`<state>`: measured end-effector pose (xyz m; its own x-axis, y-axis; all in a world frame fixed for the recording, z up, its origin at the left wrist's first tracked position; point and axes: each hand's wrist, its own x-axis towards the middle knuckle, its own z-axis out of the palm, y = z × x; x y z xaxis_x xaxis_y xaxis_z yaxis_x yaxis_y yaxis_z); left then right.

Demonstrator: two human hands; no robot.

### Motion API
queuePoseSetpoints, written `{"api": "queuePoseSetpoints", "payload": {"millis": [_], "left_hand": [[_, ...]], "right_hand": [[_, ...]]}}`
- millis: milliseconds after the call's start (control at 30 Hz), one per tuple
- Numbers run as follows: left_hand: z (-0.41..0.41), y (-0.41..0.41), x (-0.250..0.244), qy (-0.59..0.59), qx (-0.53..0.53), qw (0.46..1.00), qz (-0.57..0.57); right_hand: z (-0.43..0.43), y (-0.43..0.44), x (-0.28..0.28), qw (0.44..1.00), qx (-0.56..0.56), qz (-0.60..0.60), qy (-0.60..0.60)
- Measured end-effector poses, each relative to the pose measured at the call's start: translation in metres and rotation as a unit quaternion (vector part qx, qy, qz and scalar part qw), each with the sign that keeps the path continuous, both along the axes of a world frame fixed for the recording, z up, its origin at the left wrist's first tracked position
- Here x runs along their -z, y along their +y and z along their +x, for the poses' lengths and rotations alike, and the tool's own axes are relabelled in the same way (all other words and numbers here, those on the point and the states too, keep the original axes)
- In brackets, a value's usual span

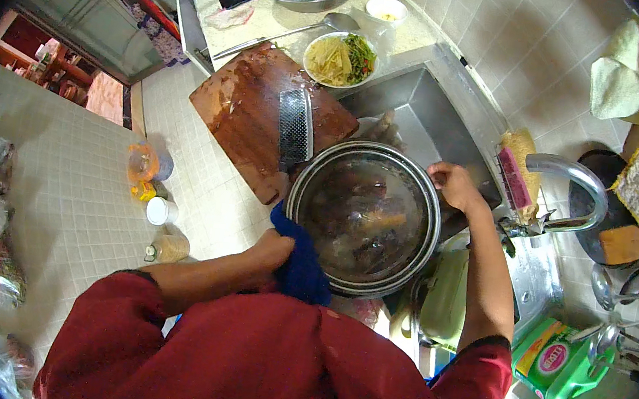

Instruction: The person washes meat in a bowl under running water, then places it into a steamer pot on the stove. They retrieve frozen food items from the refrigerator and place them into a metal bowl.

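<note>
A round metal pan [363, 218] with dark contents in liquid is in front of my body, over the near side of the sink. My left hand [275, 252] is closed on a dark blue cloth [302, 264] against the pan's left rim. The fingers of my right hand [453, 184] grip the pan at its upper right edge. Beyond the left rim, a metal grater [296, 127] lies on a wet wooden cutting board [234, 109]. Something pale in a bowl [386, 128] shows in the sink, partly hidden by the pan.
A plate of sliced yellow and green vegetables [339, 60] stands beside the ladle [340, 21] on the counter. The steel sink [427, 114] has a curved faucet [577, 173] on its right. A green detergent bottle [564, 365] lies at lower right. Jars [161, 211] stand at left.
</note>
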<state>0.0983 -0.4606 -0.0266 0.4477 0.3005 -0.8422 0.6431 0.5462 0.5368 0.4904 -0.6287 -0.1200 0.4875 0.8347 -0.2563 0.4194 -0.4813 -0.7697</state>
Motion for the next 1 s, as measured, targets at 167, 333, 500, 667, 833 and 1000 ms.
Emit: {"api": "queuePoseSetpoints", "payload": {"millis": [167,333,500,667,833,1000], "left_hand": [[0.01,-0.002,0.003,0.004,-0.059,0.998,-0.015],[0.007,0.015,-0.006,-0.323,0.192,0.926,0.04],[-0.007,0.035,-0.053,-0.351,0.299,0.875,0.145],[-0.014,0.089,-0.077,-0.246,-0.029,0.957,-0.153],[-0.034,0.15,-0.103,-0.203,-0.12,0.972,-0.015],[-0.048,0.223,-0.103,-0.173,-0.169,0.969,0.044]], "right_hand": [[-0.018,-0.032,-0.044,0.998,0.036,0.044,0.026],[-0.054,-0.067,-0.102,0.997,0.032,0.005,-0.073],[-0.085,-0.075,-0.129,0.987,0.045,0.014,-0.151],[-0.101,-0.056,-0.116,0.988,0.036,0.017,-0.148],[-0.104,-0.003,-0.087,0.974,0.024,-0.073,-0.212],[-0.1,0.088,-0.048,0.932,0.0,-0.182,-0.314]]}}
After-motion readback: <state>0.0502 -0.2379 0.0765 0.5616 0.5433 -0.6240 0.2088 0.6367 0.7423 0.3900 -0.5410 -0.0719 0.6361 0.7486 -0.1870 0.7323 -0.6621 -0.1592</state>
